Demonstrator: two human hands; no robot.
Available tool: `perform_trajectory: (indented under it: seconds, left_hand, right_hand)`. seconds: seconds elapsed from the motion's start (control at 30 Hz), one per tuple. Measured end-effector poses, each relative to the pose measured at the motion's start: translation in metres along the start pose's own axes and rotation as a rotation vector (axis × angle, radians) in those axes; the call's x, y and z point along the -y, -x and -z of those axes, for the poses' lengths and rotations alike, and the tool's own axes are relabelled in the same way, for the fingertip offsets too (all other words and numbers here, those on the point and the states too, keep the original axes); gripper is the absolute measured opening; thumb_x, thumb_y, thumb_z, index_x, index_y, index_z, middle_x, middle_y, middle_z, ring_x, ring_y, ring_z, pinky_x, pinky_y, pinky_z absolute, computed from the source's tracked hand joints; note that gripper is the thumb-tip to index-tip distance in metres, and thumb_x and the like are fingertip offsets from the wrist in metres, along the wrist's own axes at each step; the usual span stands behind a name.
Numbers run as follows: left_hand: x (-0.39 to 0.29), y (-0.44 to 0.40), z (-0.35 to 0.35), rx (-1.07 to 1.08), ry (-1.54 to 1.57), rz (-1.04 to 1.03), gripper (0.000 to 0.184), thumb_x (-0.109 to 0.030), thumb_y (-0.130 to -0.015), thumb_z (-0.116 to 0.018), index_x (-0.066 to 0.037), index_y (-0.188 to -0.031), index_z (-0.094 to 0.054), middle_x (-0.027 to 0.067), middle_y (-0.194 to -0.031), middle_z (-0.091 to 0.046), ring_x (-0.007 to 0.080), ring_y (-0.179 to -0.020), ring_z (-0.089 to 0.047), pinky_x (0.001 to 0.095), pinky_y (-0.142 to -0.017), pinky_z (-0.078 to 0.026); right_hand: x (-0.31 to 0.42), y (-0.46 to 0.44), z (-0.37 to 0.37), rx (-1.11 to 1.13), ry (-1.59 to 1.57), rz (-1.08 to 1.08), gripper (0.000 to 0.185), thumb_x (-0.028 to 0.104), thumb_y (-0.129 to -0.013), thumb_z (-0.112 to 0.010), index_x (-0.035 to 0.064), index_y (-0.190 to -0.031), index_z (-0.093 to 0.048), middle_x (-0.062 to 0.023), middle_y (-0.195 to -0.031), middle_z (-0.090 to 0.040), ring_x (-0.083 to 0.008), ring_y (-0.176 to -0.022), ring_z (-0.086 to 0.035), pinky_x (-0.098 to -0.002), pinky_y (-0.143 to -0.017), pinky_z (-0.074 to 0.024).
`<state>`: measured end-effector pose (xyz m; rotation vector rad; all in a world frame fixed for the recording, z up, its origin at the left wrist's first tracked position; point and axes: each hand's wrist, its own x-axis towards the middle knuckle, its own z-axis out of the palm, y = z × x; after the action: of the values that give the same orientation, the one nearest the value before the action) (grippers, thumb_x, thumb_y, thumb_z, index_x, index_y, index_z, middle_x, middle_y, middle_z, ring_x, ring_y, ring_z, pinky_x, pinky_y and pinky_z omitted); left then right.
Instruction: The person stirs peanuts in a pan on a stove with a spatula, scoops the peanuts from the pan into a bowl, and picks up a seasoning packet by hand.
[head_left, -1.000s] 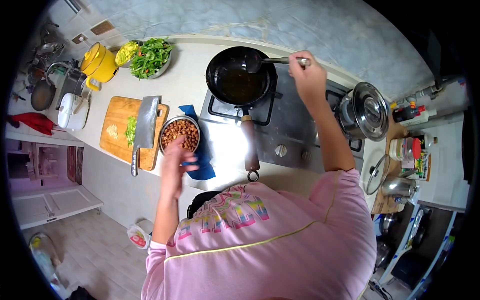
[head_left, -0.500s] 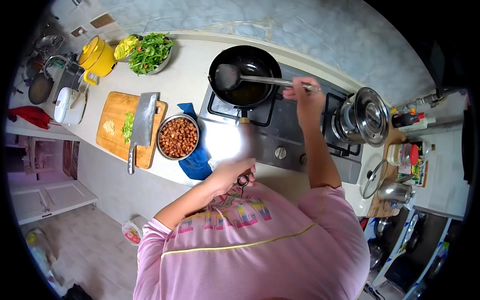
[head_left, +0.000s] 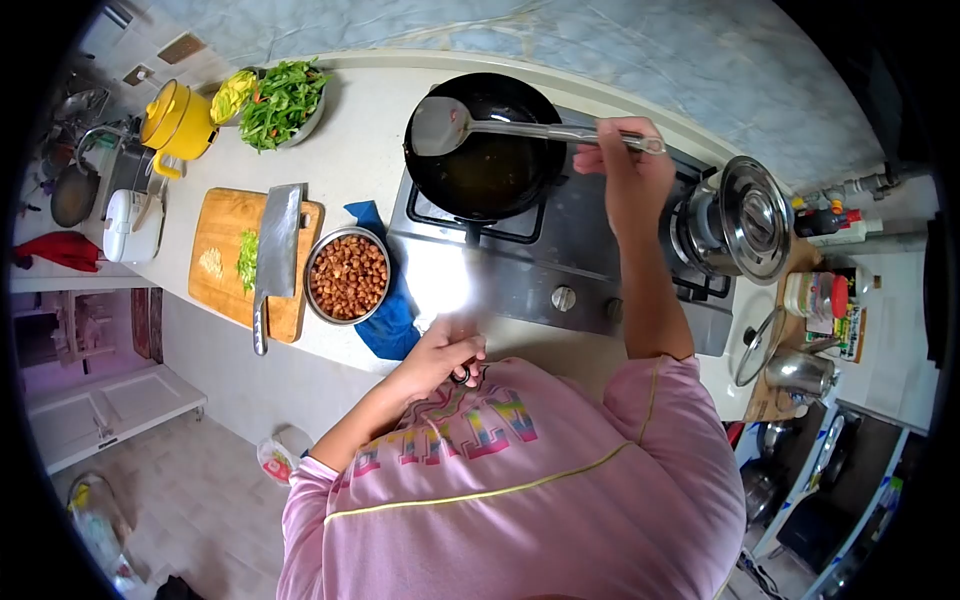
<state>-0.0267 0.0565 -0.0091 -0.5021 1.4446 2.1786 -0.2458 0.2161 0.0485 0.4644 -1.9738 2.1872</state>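
My right hand is closed round the metal handle of a wok spatula. The spatula's broad blade hangs over the left side of a black wok, which has a thin film of oil in its bottom. My left hand is wrapped round the end of the wok's long handle, close to my pink shirt; a dark ring shows below the fingers. Glare hides part of that handle. The wok sits over the left burner of the steel stove, its far side raised a little.
Left of the stove stands a bowl of brown diced pieces on a blue cloth. Beside it, a cleaver lies on a cutting board. Behind are greens in a bowl. A lidded steel pot occupies the right burner.
The spatula's blade has risen from inside the wok to its left rim and turned flatter. My left hand has drawn slightly down and left with the handle, and the wok appears tilted more.
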Motion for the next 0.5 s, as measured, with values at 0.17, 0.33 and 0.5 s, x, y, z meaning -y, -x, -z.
perform_trajectory:
  seconds: [0.17,0.33,0.5]
  left_hand:
    - [-0.002,0.002,-0.001,-0.033,0.025,0.001,0.011,-0.01,-0.083,-0.053,0.001,-0.081,-0.051,0.0046,-0.069,-0.054,0.0115,-0.051,-0.055,0.0205,-0.043,-0.043]
    - [-0.002,0.001,-0.001,-0.009,0.038,-0.01,0.012,-0.011,-0.083,-0.053,0.001,-0.079,-0.052,0.0041,-0.068,-0.054,0.011,-0.051,-0.055,0.0207,-0.043,-0.042]
    - [0.001,0.001,0.003,-0.001,0.013,0.01,0.014,-0.013,-0.083,-0.053,0.0,-0.076,-0.053,0.0043,-0.068,-0.054,0.0108,-0.051,-0.055,0.0206,-0.043,-0.042]
  right_hand:
    - [0.019,-0.001,0.003,0.017,0.01,-0.029,0.012,0.012,-0.087,-0.056,0.0007,-0.084,-0.054,-0.0066,-0.065,-0.06,-0.0092,-0.054,-0.058,-0.0207,-0.051,-0.0482]
    - [0.016,-0.002,-0.007,0.063,0.004,-0.034,0.011,0.011,-0.087,-0.056,0.0008,-0.083,-0.054,-0.0066,-0.064,-0.059,-0.0093,-0.053,-0.057,-0.0209,-0.049,-0.0477]
    - [0.019,-0.004,-0.006,-0.031,-0.036,-0.079,0.012,0.012,-0.086,-0.056,0.0004,-0.082,-0.054,-0.0069,-0.064,-0.059,-0.0096,-0.053,-0.057,-0.0215,-0.049,-0.0477]
